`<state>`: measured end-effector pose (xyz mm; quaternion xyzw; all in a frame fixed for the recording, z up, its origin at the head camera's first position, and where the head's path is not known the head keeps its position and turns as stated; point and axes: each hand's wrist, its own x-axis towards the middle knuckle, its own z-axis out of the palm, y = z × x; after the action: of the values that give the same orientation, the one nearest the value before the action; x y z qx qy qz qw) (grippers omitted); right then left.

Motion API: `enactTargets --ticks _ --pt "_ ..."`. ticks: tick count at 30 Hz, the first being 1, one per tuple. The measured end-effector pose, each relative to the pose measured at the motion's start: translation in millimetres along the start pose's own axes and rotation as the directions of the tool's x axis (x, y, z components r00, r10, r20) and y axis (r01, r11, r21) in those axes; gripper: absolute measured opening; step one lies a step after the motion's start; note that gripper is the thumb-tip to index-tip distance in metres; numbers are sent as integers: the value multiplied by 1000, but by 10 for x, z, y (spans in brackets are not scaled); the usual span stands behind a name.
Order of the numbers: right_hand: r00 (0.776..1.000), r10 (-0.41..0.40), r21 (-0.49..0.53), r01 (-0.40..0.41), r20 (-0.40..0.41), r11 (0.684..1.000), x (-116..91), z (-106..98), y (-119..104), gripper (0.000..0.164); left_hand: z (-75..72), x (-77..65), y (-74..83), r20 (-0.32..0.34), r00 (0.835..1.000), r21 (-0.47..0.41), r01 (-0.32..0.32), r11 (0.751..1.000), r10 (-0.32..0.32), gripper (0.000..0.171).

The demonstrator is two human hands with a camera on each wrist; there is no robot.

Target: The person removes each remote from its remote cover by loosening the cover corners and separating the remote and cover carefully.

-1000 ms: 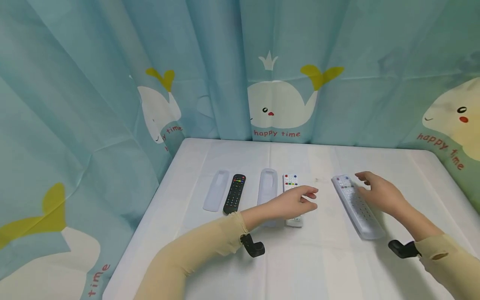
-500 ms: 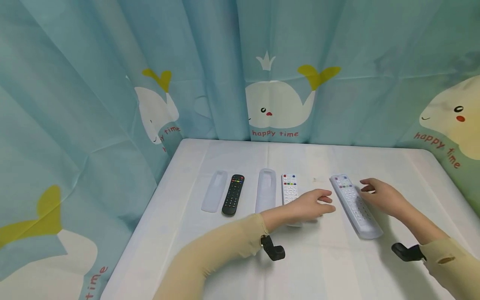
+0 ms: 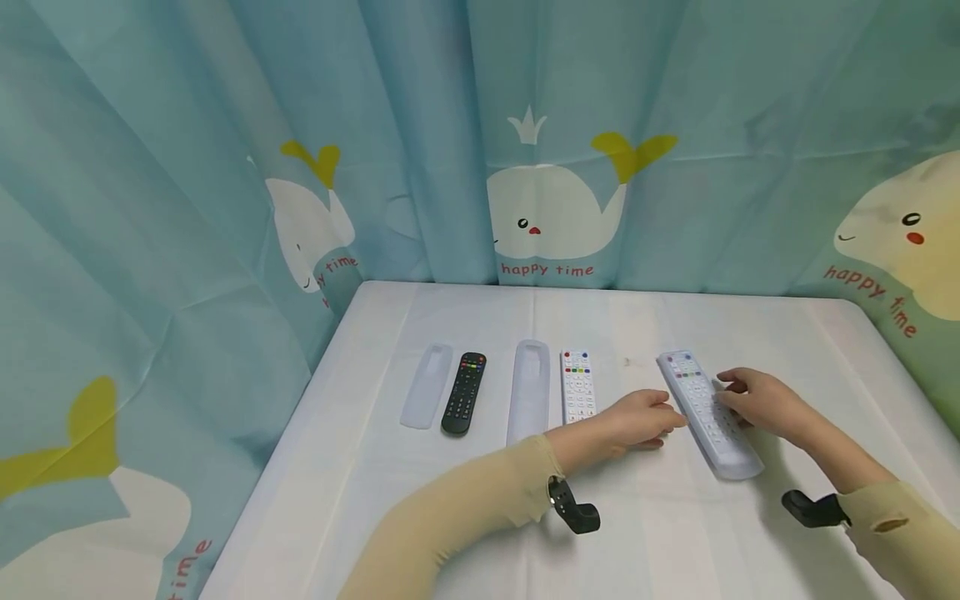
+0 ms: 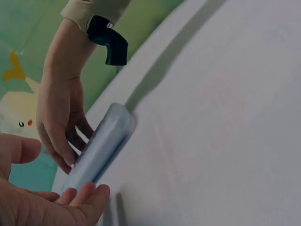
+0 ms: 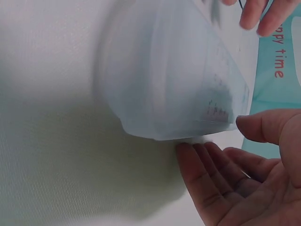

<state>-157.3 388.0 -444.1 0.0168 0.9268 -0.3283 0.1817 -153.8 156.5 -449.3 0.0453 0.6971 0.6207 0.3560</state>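
Note:
A white remote control (image 3: 705, 408) in a translucent cover (image 3: 737, 464) lies at a slant on the right side of the table. My right hand (image 3: 765, 406) is at its right edge. In the right wrist view the thumb (image 5: 257, 126) is at the cover's upper edge, with the fingertips (image 5: 186, 153) right at its side. My left hand (image 3: 633, 419) reaches across to the covered remote's left side, its fingers (image 4: 91, 200) loosely extended and holding nothing. Under the left forearm, a second white remote (image 3: 577, 385) is partly hidden.
Left of the second white remote lies an empty translucent cover (image 3: 529, 387), partly behind the left sleeve. Farther left are a black remote (image 3: 464, 393) and another translucent cover (image 3: 427, 386). A whale-print curtain (image 3: 420, 167) hangs behind the white table (image 3: 420, 500).
My left hand has moved right, from over the second white remote to the covered remote's left side. My right hand has shifted slightly down along the right edge. The covered remote stays on the table.

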Motion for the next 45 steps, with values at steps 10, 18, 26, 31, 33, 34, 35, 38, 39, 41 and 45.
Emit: enactTargets --ticks 10,18,26,31,33,34,35,38,39,41,45 --pt "1000 8 24 -9 23 1000 8 44 14 50 140 47 -2 17 998 -62 65 996 -65 59" --pt "1000 9 50 -11 26 999 27 44 48 50 207 119 -17 29 997 -107 70 992 -67 48" --pt "999 14 81 -17 34 997 31 40 65 50 281 181 -12 14 996 -143 84 986 -83 23" --pt "999 18 104 -22 37 994 29 44 78 50 314 182 6 -2 996 -137 89 987 -90 19" --pt "999 22 112 -26 38 993 30 45 81 51 322 183 8 1 996 -138 90 986 -91 21" --pt "999 23 117 -28 38 993 31 45 82 51 326 184 10 2 996 -139 93 986 -93 23" --pt "999 24 122 -29 40 992 29 46 83 51 329 186 11 4 995 -141 95 986 -95 25" --pt "999 28 139 -33 40 990 25 51 89 51 343 195 5 0 995 -147 96 984 -97 25" --pt "999 28 147 -33 40 989 23 55 93 51 346 198 3 -3 995 -151 96 984 -97 25" --pt "999 28 160 -34 39 987 19 64 99 51 352 207 -5 -12 995 -168 93 981 -97 25" --pt "999 34 190 -40 36 981 12 80 108 52 358 217 -6 -51 994 -225 83 971 -96 33"
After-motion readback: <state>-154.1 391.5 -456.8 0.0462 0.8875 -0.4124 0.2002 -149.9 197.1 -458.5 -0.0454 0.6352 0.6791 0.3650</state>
